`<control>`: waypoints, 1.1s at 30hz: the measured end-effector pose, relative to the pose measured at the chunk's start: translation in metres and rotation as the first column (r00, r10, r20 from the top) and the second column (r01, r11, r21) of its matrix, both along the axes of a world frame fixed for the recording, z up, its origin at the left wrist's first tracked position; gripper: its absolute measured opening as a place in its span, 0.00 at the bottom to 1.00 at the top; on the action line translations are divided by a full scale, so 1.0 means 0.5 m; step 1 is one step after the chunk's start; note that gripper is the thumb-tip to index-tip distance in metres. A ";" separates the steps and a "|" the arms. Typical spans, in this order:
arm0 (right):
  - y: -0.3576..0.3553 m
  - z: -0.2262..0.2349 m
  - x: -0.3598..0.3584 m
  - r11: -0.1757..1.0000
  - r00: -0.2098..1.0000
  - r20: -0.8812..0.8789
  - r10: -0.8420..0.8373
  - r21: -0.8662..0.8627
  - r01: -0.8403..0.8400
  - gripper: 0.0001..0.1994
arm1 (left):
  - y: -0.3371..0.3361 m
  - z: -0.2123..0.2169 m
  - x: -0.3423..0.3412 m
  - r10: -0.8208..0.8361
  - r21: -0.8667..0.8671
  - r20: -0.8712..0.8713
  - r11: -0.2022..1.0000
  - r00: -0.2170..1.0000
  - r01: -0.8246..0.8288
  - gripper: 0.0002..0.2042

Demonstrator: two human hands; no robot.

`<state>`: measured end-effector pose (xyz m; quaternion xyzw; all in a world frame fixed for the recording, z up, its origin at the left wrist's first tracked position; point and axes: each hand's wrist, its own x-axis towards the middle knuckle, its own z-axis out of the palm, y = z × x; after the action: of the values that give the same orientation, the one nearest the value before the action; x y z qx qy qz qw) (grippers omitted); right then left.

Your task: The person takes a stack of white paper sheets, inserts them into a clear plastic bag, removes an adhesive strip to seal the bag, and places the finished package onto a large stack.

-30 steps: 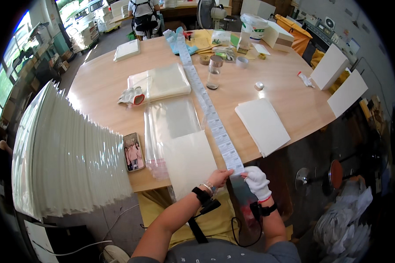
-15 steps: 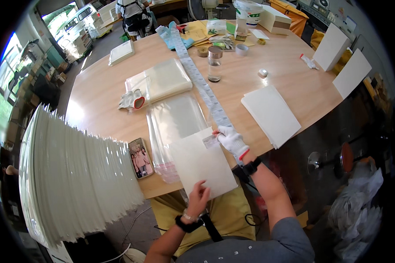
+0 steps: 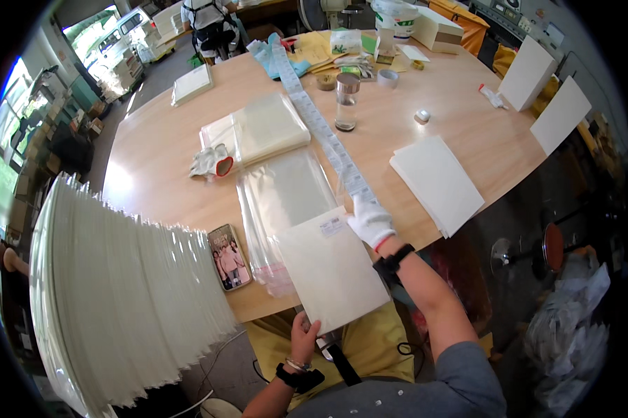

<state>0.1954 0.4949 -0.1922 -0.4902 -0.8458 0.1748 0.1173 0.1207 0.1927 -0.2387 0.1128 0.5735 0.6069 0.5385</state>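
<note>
A white board (image 3: 331, 275) with a small printed label (image 3: 333, 225) near its upper right corner lies aslant over the table's front edge. My left hand (image 3: 303, 338) is bare and pinches the board's lower left corner, thumb on top. On my right hand (image 3: 371, 221) is a white glove with a red cuff; it is closed at the board's upper right edge, beside the label, its fingertips partly hidden. A long strip of labels (image 3: 328, 143) runs away from that hand up the table. Clear plastic sleeves (image 3: 282, 188) lie beyond the board and partly under it.
A tall pile of sleeved white sheets (image 3: 129, 299) rises at the left, beside a phone (image 3: 229, 258). More sleeves (image 3: 265, 125), a loose glove (image 3: 211, 161), a glass bottle (image 3: 347, 104) and a white stack (image 3: 439, 182) share the table (image 3: 154, 167). Another person (image 3: 208, 24) is far off.
My left hand has moved from the board's face down to its lower left corner. The label now lies flat on the board, and my right hand has shifted slightly right to the edge.
</note>
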 end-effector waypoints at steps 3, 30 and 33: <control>-0.044 0.034 0.073 0.996 0.996 0.025 0.084 -0.018 -0.084 0.13 | -0.003 0.002 -0.010 0.020 0.171 -0.139 0.985 0.990 0.005 0.22; -0.481 0.614 -0.361 0.360 0.136 -0.775 0.617 0.124 -0.925 0.22 | -0.444 0.738 -0.507 0.490 0.412 -0.800 0.868 0.345 -0.277 0.19; -0.425 0.559 -0.311 0.347 0.098 -0.901 0.422 0.061 -0.936 0.19 | -0.362 0.704 -0.536 0.458 0.403 -0.865 0.877 0.206 -0.260 0.19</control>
<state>0.0397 0.2826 0.0872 0.1301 -0.7195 0.6396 0.2374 -0.1473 0.0118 0.1135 0.3545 0.7330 0.5762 -0.0711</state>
